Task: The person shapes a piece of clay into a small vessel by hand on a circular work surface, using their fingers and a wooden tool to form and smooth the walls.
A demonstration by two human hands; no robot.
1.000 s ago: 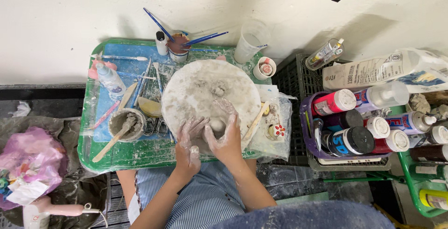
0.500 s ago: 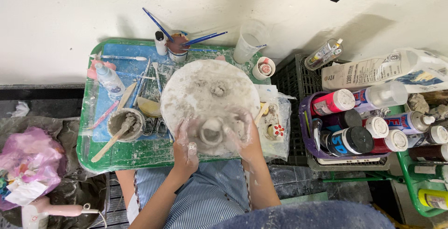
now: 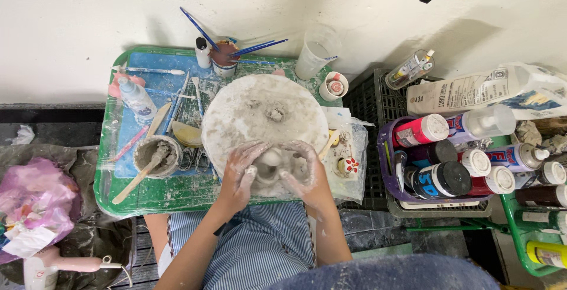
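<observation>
A small pale clay piece stands at the near edge of a round, clay-smeared board on a green table. My left hand, coated in clay, cups the piece from the left, fingers curled against its side. My right hand, equally smeared, wraps around it from the right. Both hands touch the clay. A small lump of clay lies near the board's middle.
A cup of wet slip with a wooden stick sits left of the board, by a yellow sponge and tools. Brushes stand in a pot at the back. A purple basket of paint bottles is on the right.
Both hands have drawn closer around the clay piece; the right hand, earlier spread out to the right, now curls against its side.
</observation>
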